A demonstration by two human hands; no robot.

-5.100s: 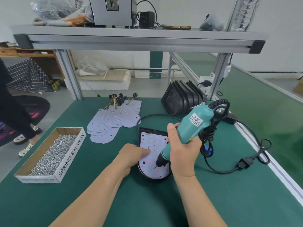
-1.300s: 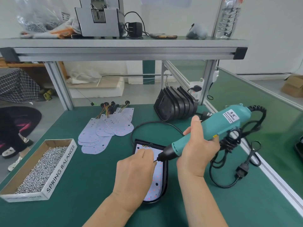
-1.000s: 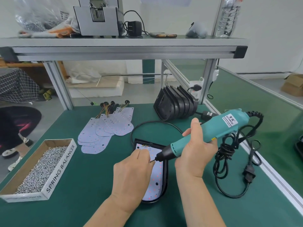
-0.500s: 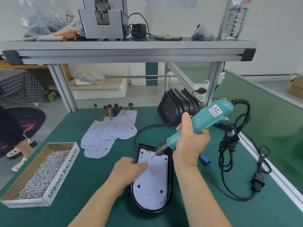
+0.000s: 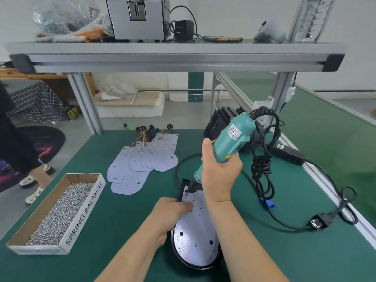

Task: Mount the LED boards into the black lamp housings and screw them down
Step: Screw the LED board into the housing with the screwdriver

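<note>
While the green bench top (image 5: pixel 122 231) carries all the work, a grey aluminium shelf (image 5: pixel 177 58) spans above its far edge. At the left front lies a long cardboard box (image 5: pixel 85 214), open on top and filled with small silver screws (image 5: pixel 61 210). Beyond it, mid-bench, is a fanned pile of loose LED boards (image 5: pixel 146 161), their coloured leads pointing away from the person. A row of spare black housings (image 5: pixel 215 125) stands on edge at the far right, partly hidden behind the tool.

The lamp housing (image 5: pixel 203 267) under work lies flat at the near centre, rounded end toward the person. One LED board (image 5: pixel 195 237) is seated inside it, face up.

The right hand (image 5: pixel 218 176) is wrapped firmly round the teal electric screwdriver (image 5: pixel 230 141), which tilts up and to the right; its bit meets the board near the far left corner. The left hand (image 5: pixel 171 212) rests on the housing's left rim, fingers laid fairly flat onto the board, gripping nothing.

A black cord (image 5: pixel 262 165) hangs bundled from the tool and trails right to a plug (image 5: pixel 319 220) lying on the bench. A small blue piece (image 5: pixel 269 204) lies just beside the cord.
</note>
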